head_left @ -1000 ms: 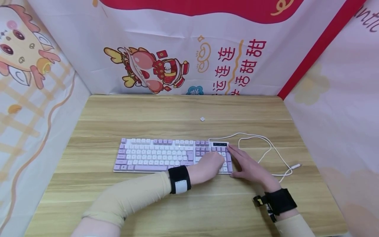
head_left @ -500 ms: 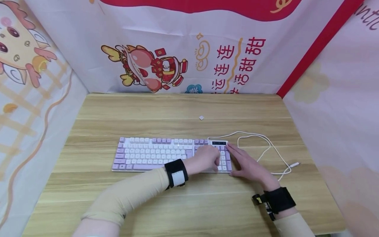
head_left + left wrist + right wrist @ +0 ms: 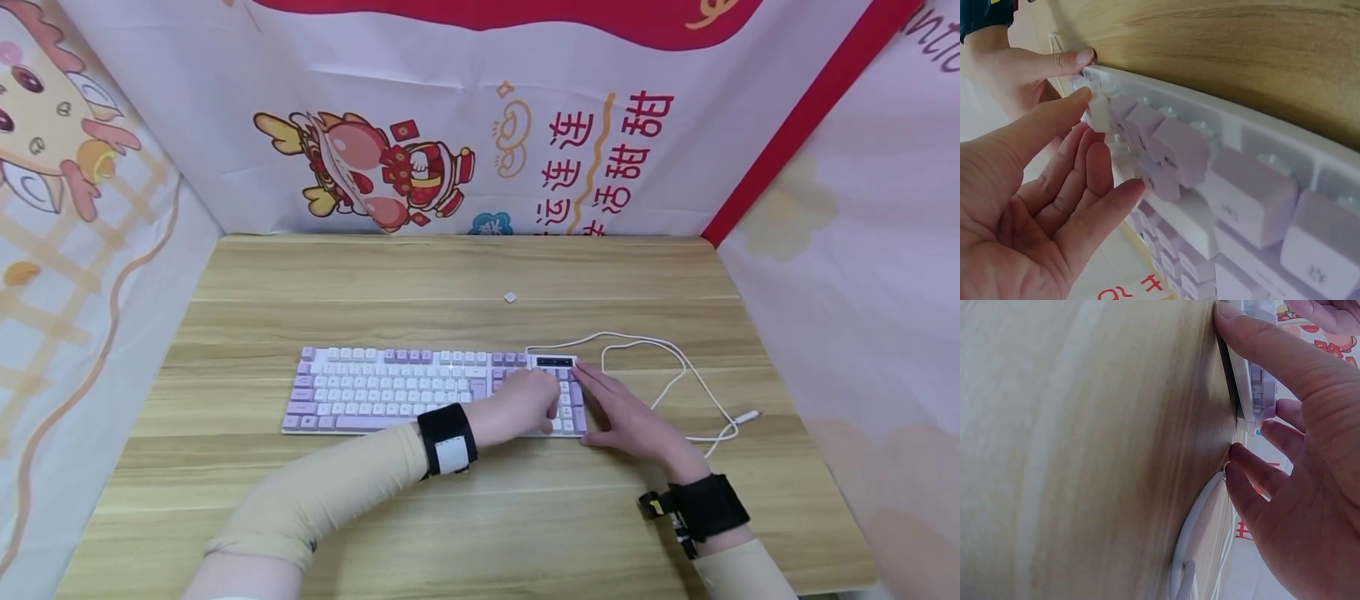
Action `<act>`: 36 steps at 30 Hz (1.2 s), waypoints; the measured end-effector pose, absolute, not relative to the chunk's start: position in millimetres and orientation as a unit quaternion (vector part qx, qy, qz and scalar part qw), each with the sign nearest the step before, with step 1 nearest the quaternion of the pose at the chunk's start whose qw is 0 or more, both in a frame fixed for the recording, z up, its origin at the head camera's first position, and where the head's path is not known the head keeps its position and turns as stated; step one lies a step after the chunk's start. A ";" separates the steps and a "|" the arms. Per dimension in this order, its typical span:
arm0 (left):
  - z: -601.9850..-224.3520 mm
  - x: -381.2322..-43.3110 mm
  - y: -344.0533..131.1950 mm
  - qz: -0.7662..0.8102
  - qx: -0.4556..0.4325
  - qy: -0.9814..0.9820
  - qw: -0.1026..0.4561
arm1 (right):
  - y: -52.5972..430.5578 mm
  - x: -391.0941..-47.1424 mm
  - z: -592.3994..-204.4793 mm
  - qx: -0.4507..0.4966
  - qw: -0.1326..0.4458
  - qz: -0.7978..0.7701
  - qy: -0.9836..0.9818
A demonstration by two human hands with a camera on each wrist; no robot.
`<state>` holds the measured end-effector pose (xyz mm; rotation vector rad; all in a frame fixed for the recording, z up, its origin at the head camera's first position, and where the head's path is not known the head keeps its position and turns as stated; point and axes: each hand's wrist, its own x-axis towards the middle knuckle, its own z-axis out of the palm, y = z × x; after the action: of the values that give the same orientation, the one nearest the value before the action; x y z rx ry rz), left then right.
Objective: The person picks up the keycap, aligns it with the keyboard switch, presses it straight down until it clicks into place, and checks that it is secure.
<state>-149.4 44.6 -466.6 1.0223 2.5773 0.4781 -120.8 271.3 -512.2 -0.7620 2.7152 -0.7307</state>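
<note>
A white and purple keyboard (image 3: 397, 387) lies flat on the wooden table. My left hand (image 3: 517, 404) reaches over its number pad, covering some keys. In the left wrist view, the thumb and bent fingers of that hand pinch a white keycap (image 3: 1099, 114) near the keyboard's front edge; another fingertip touches a purple key (image 3: 1159, 180). Whether the keycap is off its switch I cannot tell. My right hand (image 3: 630, 421) rests against the keyboard's right end, fingers extended near the back corner. Its thumb (image 3: 1244, 322) touches the keyboard's edge in the right wrist view.
A small white loose piece, apparently a keycap (image 3: 510, 297), lies on the table behind the keyboard. The white cable (image 3: 693, 392) loops to the right and ends in a plug (image 3: 748, 418). Printed cloth (image 3: 450, 83) hangs around the table's back and sides.
Over the last second my left hand has shifted slightly toward the back and turned on the number pad, its fingers bending downward. The right hand has stayed at the keyboard's end.
</note>
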 end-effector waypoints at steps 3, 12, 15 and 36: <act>-466.7 -147.7 44.2 0.163 0.364 0.903 0.160 | 270.6 -121.2 -511.6 -0.260 0.116 -0.249 0.926; -465.4 -149.1 46.2 0.185 0.359 0.898 0.175 | 271.4 -121.1 -511.3 -0.255 0.118 -0.251 0.926; -463.6 -154.4 50.2 0.166 0.345 0.904 0.188 | 271.5 -120.9 -512.9 -0.258 0.108 -0.255 0.926; -465.6 -168.1 53.6 0.133 0.310 0.912 0.234 | 246.7 -116.0 -509.8 -0.205 0.062 -0.241 0.946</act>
<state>-168.1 53.6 -465.6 0.8499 2.5033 0.3646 -116.0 246.7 -509.8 -0.6210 2.8621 -0.7299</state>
